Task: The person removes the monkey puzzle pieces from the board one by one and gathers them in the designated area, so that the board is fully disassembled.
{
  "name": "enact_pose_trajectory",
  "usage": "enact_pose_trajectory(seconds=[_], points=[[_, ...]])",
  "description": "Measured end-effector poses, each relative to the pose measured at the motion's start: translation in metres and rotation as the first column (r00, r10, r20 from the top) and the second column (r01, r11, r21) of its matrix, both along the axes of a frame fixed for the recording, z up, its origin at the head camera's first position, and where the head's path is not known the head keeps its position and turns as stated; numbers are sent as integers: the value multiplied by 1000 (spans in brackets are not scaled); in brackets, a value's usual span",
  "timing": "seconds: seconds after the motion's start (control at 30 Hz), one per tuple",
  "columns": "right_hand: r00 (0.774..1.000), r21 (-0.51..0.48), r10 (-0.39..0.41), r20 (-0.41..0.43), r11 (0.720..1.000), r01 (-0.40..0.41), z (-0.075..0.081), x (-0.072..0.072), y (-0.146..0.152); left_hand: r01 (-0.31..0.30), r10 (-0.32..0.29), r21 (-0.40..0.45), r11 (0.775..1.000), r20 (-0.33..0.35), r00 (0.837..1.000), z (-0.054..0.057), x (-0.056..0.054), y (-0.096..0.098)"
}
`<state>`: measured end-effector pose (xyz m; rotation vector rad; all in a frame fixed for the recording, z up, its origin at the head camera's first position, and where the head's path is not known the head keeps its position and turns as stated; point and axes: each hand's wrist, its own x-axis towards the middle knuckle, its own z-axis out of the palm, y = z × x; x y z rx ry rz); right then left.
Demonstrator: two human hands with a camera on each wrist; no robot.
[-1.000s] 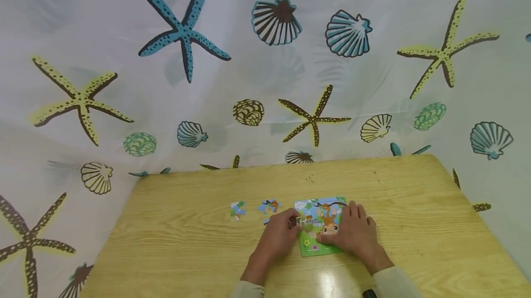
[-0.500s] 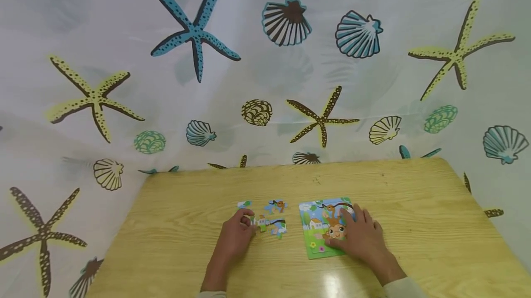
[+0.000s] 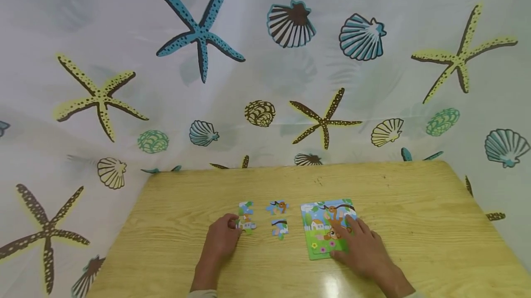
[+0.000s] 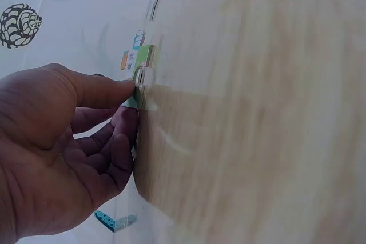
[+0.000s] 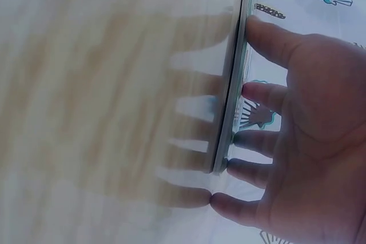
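In the head view, my left hand (image 3: 220, 240) is at the left of the loose pieces and pinches a jigsaw piece (image 3: 247, 225) with a house on it, low at the table. The left wrist view shows thumb and fingertips on that piece's edge (image 4: 132, 61). My right hand (image 3: 365, 247) rests with spread fingers on the right side of a jigsaw puzzle board (image 3: 309, 250) with a monkey picture. Part of the picture lies under those fingers. The right wrist view shows straight fingertips (image 5: 266, 94) along the board's edge (image 5: 231, 84).
Near the left hand lie a leafy jigsaw piece (image 3: 246, 207), a piece with an orange-brown shape (image 3: 277, 207) and a branch piece (image 3: 280, 227). The wooden table (image 3: 174, 215) meets a hanging sheet (image 3: 232, 150) with shell and starfish prints at the back.
My left hand has left the puzzle board and gone left with the house piece, now set beside the leafy piece. The right hand stays on the board, having shifted slightly down.
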<state>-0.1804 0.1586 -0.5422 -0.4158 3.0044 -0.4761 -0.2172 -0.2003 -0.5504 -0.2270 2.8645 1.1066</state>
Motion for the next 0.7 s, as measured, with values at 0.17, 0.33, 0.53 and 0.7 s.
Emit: enact_pose_trajectory(seconds=[0.17,0.33,0.53,0.7], points=[[1000,4,-12,-10,1000,13,-2,2,2,26,-26,-31,999,-1,1000,1,0,5],[1000,4,-18,-12,1000,18,-2,3,3,47,-48,-52,998,-8,999,2,0,10],[1000,-15,-10,7,1000,11,-1,3,5,42,-46,-61,997,-57,997,4,1,19],[998,-53,-22,55,998,25,0,4,9,104,-107,-28,994,-124,987,6,4,46]])
